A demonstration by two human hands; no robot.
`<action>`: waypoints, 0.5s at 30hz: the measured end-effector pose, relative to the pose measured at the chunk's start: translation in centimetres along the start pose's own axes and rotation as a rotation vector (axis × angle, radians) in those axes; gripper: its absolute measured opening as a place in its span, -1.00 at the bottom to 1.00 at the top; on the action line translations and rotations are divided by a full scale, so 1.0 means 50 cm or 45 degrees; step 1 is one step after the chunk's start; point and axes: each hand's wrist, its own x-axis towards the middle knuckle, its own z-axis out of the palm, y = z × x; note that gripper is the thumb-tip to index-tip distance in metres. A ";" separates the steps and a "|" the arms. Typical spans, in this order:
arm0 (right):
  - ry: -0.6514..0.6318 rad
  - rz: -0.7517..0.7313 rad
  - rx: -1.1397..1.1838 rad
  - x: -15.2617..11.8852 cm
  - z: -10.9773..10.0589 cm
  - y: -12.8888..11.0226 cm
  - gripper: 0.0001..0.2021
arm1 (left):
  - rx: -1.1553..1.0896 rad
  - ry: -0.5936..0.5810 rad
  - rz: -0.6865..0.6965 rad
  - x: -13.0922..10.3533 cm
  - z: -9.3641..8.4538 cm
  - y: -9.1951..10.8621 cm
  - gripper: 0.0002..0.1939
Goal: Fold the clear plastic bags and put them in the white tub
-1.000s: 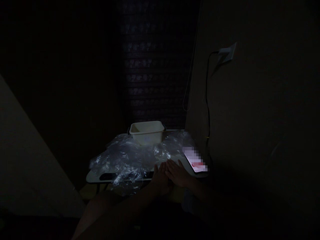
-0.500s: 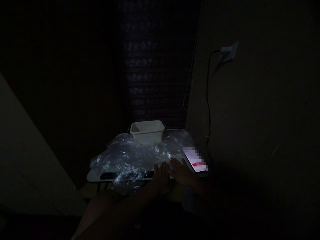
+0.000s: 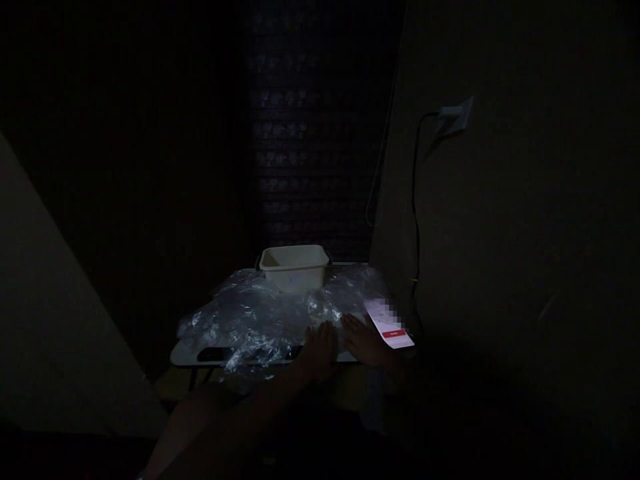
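The light is very dim. My left hand (image 3: 319, 347) lies palm down at the front edge of a small white table (image 3: 185, 355), fingers stretched and holding nothing. Beside it, a little to the right, my right hand (image 3: 364, 339) rests flat with its fingers spread. Crumpled clear plastic (image 3: 255, 313) covers much of the tabletop just beyond and left of my hands. A cream rectangular bin (image 3: 295, 275) stands upright on the plastic at the back. To the right of my right hand lies a phone (image 3: 395, 337) with a lit screen.
A dark patterned blind (image 3: 310, 160) hangs behind the table. On the right wall, a plug sits in an outlet (image 3: 457, 117), and a black cable (image 3: 415, 200) runs down from it beside the table. My bent leg (image 3: 190, 417) is below the table's left front.
The view has shifted slightly, so the table and bin appear a little lower. My two hands are slightly farther apart, both still flat.
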 end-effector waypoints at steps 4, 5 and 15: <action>-0.058 -0.096 0.013 -0.007 0.019 -0.021 -0.53 | 0.025 0.033 0.025 0.007 0.026 0.003 -0.38; -0.062 -0.101 0.015 -0.009 0.023 -0.024 -0.52 | 0.039 0.040 0.025 0.008 0.033 0.003 -0.40; -0.040 0.004 0.007 -0.017 0.031 -0.004 -0.49 | 0.112 0.115 -0.017 0.013 0.050 0.001 -0.50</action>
